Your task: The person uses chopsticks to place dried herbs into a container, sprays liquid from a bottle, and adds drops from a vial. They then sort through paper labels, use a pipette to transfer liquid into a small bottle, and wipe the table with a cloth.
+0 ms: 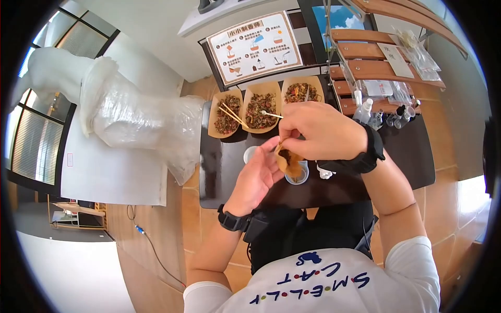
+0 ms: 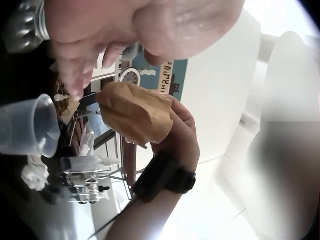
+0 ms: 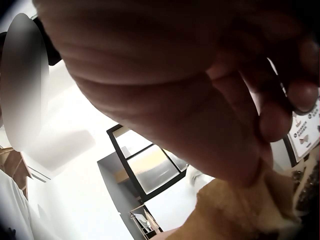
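My right hand (image 1: 321,130) pinches a small brown paper bag (image 1: 289,164) by its upper edge, between thumb and fingers. Dark contents show in the bag's mouth in the head view. In the left wrist view the creased bag (image 2: 135,112) hangs from the right hand. My left hand (image 1: 255,180) is at the bag's left side, palm turned up, its fingers loosely extended with the tips close to the bag. A clear plastic cup (image 1: 297,181) stands on the table below the bag. The right wrist view has the bag (image 3: 220,210) under the right thumb.
Three paper trays (image 1: 213,125) of dried plant pieces line the dark table's (image 1: 224,182) back, with wooden sticks (image 1: 232,115) on them. A white round dish (image 1: 250,154), a crumpled white piece (image 1: 326,172) and small bottles (image 1: 365,109) stand around. A wooden rack (image 1: 386,68) rises behind right.
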